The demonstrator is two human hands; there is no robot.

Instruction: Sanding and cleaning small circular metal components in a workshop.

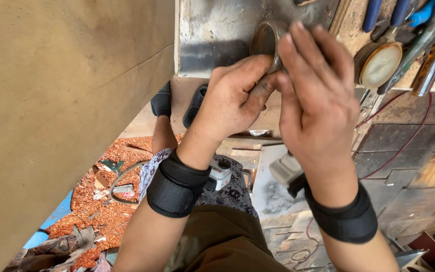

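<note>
A short rusty metal ring (264, 39), like a cut piece of pipe, sits against a grey steel plate (217, 35). My left hand (235, 98) pinches the ring's lower edge between thumb and fingers. My right hand (318, 95) lies over the ring's right side with its fingers spread flat, covering part of it. Both wrists wear black straps.
A large tan board (61, 116) fills the left. Tools lie at the top right: a round gauge-like disc (380, 64), blue-handled pliers (384, 12), red wire (404, 146). Below are my legs, black sandals (177, 103), a grey power tool (288, 171), reddish shavings (101, 201).
</note>
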